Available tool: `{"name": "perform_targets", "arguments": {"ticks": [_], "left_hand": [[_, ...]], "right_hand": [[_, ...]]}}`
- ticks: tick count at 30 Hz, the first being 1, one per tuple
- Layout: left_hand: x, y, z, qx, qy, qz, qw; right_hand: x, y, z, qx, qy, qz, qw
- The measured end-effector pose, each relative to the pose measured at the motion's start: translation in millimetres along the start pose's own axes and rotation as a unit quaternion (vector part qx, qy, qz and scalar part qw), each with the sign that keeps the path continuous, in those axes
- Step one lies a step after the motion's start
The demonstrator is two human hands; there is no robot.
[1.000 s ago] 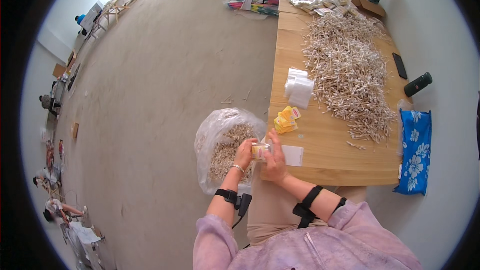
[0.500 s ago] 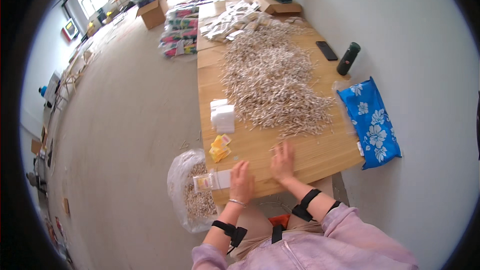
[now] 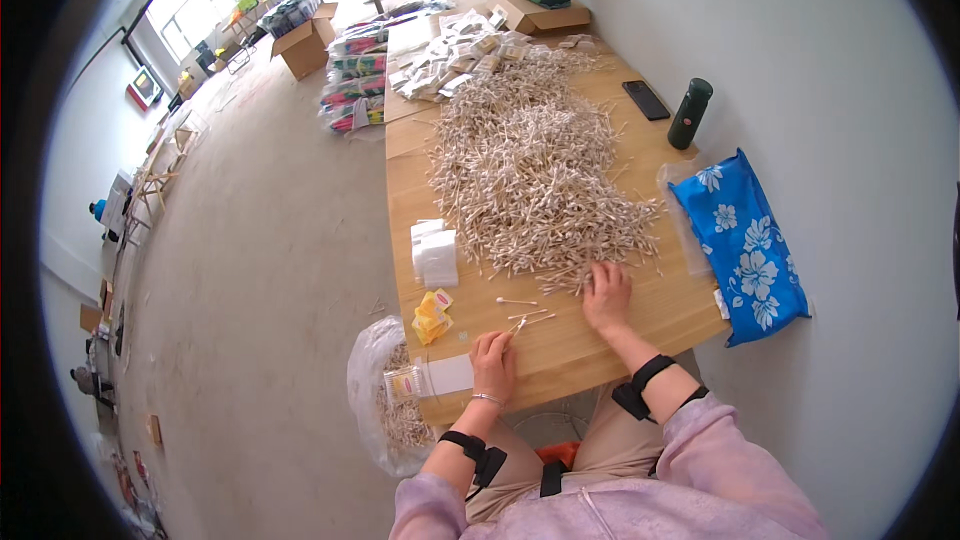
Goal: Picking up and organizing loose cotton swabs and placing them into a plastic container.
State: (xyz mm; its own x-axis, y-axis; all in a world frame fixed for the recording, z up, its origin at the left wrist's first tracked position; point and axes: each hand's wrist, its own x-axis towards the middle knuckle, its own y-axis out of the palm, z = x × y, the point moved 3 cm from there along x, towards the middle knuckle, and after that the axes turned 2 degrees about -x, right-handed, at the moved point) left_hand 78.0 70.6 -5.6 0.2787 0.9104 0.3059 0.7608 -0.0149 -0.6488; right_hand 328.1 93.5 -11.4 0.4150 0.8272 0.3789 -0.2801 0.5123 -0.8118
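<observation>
A large heap of loose white cotton swabs (image 3: 540,160) covers the middle of the wooden table. My right hand (image 3: 607,302) lies at its near edge, fingers a little apart and touching swabs. Closer to me, my left hand (image 3: 493,368) rests with its fingers curled together; what they hold, if anything, is hidden. A few loose cotton swabs (image 3: 530,320) lie by its fingertips. Left of that hand is a flat clear bag (image 3: 450,375) with a yellow-and-white card end (image 3: 403,383) sticking out past the table edge. Yellow cards (image 3: 432,317) and a stack of clear bags (image 3: 435,256) lie farther up.
Filled white packets (image 3: 460,50) are piled at the far end, near an open carton (image 3: 540,15). Along the right lie a phone (image 3: 645,100), a dark green bottle (image 3: 690,114) and a blue flowered package (image 3: 745,250). A plastic sack of swabs (image 3: 372,390) stands below the left edge.
My right hand has moved right and away from me, to the heap's edge. Several loose swabs now lie between the hands. My left hand has barely moved.
</observation>
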Motion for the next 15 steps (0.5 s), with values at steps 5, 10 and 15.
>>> {"name": "perform_targets", "arguments": {"ticks": [5, 10, 15], "left_hand": [[-5, -4, 6, -0.011, -0.008, -0.032, 0.999], [-14, -13, 11, 0.008, 0.015, -0.030, 0.999], [-23, -18, 14, 0.020, 0.040, -0.066, 0.997]], "right_hand": [[-44, 13, 57, 0.050, -0.100, 0.043, 0.993], [-39, 15, 66, -0.006, -0.144, 0.049, 0.988], [-17, 0, 70, -0.014, -0.110, -0.009, 0.994]]}}
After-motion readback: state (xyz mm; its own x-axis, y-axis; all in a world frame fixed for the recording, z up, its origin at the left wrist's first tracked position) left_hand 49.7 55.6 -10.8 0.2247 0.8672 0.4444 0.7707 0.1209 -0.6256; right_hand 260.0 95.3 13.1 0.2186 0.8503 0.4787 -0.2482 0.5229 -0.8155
